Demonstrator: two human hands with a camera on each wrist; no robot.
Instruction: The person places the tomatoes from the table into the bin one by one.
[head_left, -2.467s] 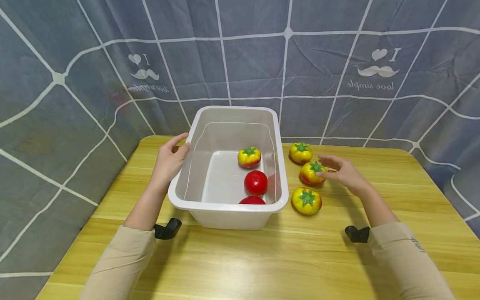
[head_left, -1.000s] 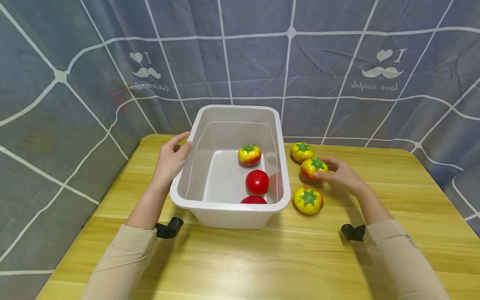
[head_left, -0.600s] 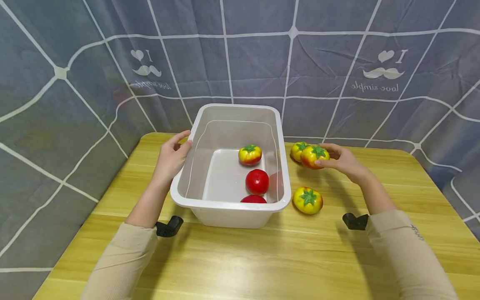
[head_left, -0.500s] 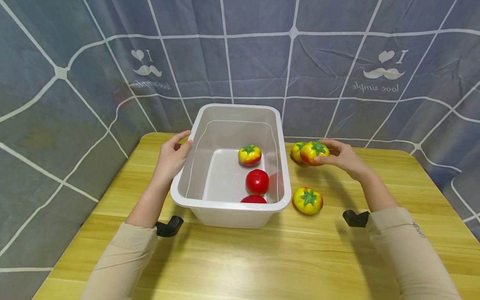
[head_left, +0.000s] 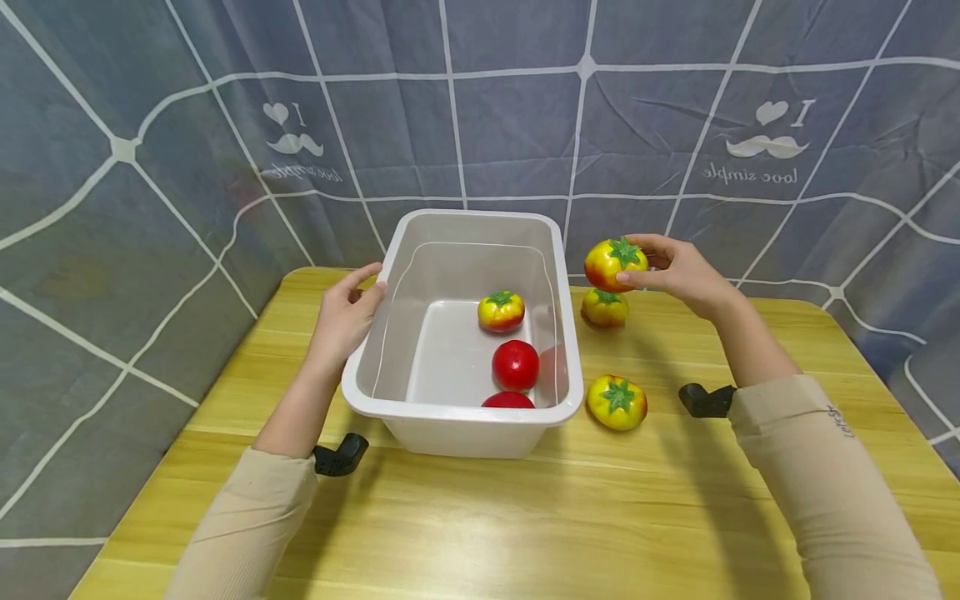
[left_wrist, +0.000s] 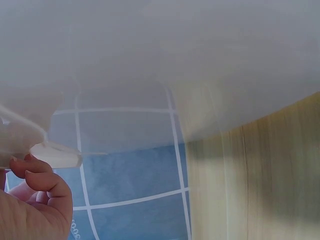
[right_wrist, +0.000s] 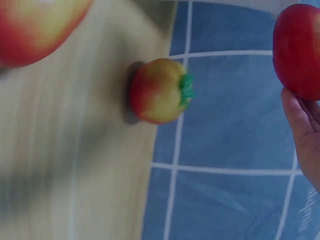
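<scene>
My left hand [head_left: 347, 315] pinches the left rim of a light grey plastic bin [head_left: 457, 432], with thumb and fingers curled at the edge in the left wrist view. In my right hand [head_left: 678, 271] is a yellow-and-red toy tomato [head_left: 604, 268] with a green leaf top, raised above the table right of the bin. Its red underside [right_wrist: 299, 50] faces the right wrist camera. Just beneath it, another toy tomato [head_left: 604, 309] rests on the table; a third tomato [head_left: 617, 403] lies nearer me. Inside the bin are a yellow-red tomato [head_left: 501, 312] and two red ones [head_left: 515, 365], one partly hidden by the front rim.
A light wooden table [head_left: 465, 525] carries everything. Behind and to the sides hangs a blue-grey curtain [head_left: 510, 133] with white lines, close to the bin's far end. The bin's right wall [head_left: 564, 333] stands between the loose tomatoes and the ones inside.
My right hand has closed round the middle tomato and lifted it off the table, up and away from me, slightly leftward. The left hand has stayed at the bin rim.
</scene>
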